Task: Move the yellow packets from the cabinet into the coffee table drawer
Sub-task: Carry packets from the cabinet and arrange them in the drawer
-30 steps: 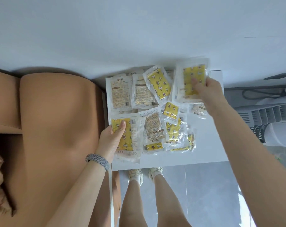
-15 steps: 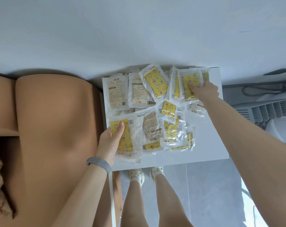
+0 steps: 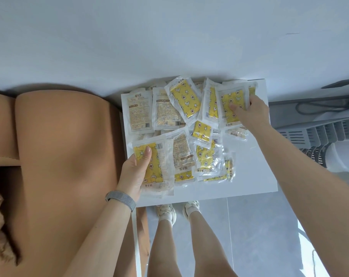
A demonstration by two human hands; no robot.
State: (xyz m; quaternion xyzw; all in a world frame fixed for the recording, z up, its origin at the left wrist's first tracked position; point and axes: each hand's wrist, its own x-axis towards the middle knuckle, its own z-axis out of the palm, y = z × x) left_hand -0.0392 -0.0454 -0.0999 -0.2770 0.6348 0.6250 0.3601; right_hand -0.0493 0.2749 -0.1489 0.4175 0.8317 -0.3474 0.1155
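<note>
Item: clear plastic yellow-printed packets [image 3: 189, 132], heaped on the flat white cabinet top [image 3: 253, 166]. We gripped one each: left hand [image 3: 134, 172], right hand [image 3: 249, 110]. No drawer in view; we judged transfer barely begun.

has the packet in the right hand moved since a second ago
Yes. The right hand has lowered its packet toward the pile; it no longer overhangs the white surface's far edge.

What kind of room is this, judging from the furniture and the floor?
Probably a living room in a home. A tan sofa stands beside a small white cabinet covered with packets, the floor is grey tile, and a grey appliance with a cable stands against the wall.
</note>
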